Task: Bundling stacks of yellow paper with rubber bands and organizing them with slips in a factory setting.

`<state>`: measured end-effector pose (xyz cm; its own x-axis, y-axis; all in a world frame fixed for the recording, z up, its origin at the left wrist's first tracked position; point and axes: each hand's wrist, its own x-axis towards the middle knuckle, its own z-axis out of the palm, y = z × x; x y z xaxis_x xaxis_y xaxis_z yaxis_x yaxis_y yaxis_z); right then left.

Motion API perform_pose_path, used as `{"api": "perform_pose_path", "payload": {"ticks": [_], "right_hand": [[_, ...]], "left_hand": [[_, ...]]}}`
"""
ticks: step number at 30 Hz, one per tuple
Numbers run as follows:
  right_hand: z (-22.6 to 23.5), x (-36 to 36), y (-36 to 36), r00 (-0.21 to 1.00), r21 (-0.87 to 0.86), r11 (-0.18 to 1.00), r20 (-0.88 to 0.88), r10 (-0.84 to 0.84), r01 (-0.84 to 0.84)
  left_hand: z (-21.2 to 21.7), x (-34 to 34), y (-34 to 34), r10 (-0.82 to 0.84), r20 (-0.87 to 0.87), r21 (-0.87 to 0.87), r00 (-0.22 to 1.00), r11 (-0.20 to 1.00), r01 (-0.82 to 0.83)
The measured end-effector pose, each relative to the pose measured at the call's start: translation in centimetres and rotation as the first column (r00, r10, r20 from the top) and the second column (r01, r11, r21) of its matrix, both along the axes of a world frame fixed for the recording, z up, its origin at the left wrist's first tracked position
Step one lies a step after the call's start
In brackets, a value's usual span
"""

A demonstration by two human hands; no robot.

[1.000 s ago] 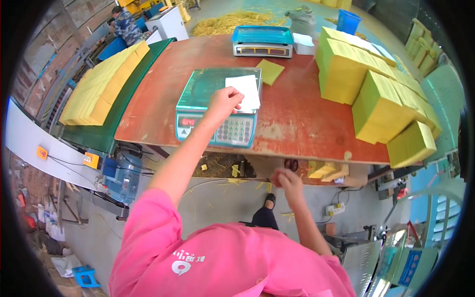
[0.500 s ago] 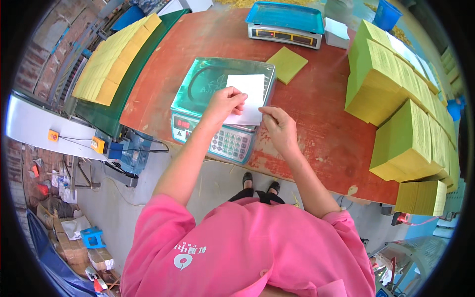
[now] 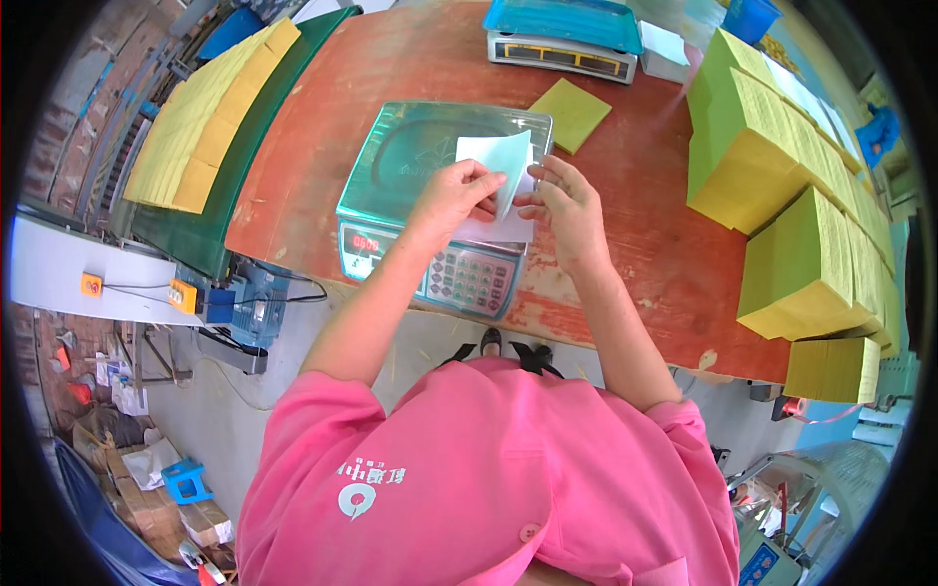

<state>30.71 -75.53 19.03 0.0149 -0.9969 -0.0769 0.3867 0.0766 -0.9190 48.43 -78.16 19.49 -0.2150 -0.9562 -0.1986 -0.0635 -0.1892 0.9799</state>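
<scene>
Paper stack (image 3: pixel 500 231), white, centre of frame, on the right part of a scale (image 3: pixel 469 278) with a green pan. Pale-tinted paper (image 3: pixel 514 161) is lifted off it and curls upward; one sheet or a few, can't tell.

Left hand (image 3: pixel 457 200): thumb and fingers pinching the lifted paper, wrist over the scale's front edge. Right hand (image 3: pixel 570 215): fingers bent, at the right edge of the paper. Can't tell from here if it grips or just touches.

Scale's red display (image 3: pixel 365 244) is lit, left of the keypad. Scale stands near the front edge of a worn red table (image 3: pixel 322 127). Yellow pad (image 3: pixel 572 114) lies flat beyond its upper right corner. Second scale (image 3: pixel 562 59), blue tray on top, at upper centre; small white box (image 3: pixel 664 51) just right of it.

Right side of frame: big yellow stacks (image 3: pixel 752 176) in rows, smaller yellow stack (image 3: pixel 831 369) below them by the table edge. Upper left: row of yellow bundles (image 3: pixel 210 122) on a green belt (image 3: pixel 244 171) alongside the table. Blue stool (image 3: pixel 186 481) on the floor, lower left.
</scene>
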Motion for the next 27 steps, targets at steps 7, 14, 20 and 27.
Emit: {"api": "perform_pose_path", "payload": {"ticks": [7, 14, 20, 27], "right_hand": [[0.8, 1.2, -1.2, 0.987, 0.093, 0.992, -0.126, 0.095, -0.084], [0.1, 1.3, -1.8, 0.918, 0.075, 0.988, -0.366, 0.151, -0.132], [-0.6, 1.4, -1.7, 0.966, 0.070, 0.987, -0.205, 0.159, -0.148], [-0.1, 2.0, -0.8, 0.955, 0.012, 0.988, -0.256, 0.153, -0.155]], "left_hand": [[0.0, -0.1, -0.1, 0.000, -0.042, 0.005, 0.999, 1.000, 0.000], [-0.5, 0.2, -0.1, 0.012, -0.087, -0.005, 0.996, 1.000, -0.013], [-0.5, 0.4, -0.2, 0.013, -0.116, -0.014, 0.993, 1.000, -0.015], [-0.1, 0.5, -0.2, 0.008, -0.135, -0.032, 0.991, 0.999, -0.012]]}}
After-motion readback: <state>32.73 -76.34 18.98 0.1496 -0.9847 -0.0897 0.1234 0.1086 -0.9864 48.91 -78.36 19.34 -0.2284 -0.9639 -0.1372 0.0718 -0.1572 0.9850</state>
